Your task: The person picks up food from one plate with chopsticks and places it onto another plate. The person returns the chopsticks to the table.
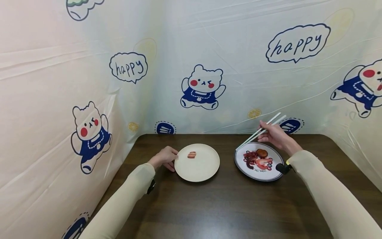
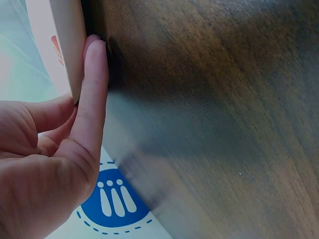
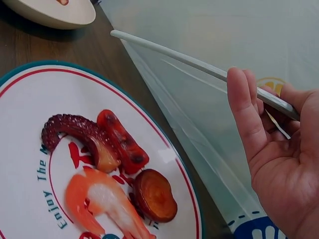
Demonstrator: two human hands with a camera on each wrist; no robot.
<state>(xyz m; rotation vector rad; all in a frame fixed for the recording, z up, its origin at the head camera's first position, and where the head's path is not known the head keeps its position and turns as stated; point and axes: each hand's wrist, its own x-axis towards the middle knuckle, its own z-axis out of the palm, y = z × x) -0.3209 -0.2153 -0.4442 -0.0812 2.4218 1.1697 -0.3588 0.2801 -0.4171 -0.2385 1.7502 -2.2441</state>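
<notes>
My left hand (image 1: 165, 156) pinches the left rim of a cream plate (image 1: 203, 171), thumb above and fingers beneath, as the left wrist view shows. A small reddish-brown striped food piece (image 1: 192, 155) lies on that plate. My right hand (image 1: 277, 136) holds a pair of pale chopsticks (image 1: 259, 132) above the far side of a dark-rimmed white plate (image 1: 241, 161). Their tips point left, with nothing between them. On the white plate lie an octopus tentacle (image 3: 70, 127), a shrimp (image 3: 79, 199), a glossy red strip (image 3: 124, 144) and a round brown slice (image 3: 155, 195).
Both plates stand on a dark wooden table (image 1: 191, 205), apart from each other. Behind the table's far edge and along its sides hangs a pale printed curtain (image 1: 167, 89) with bear figures and "happy" bubbles.
</notes>
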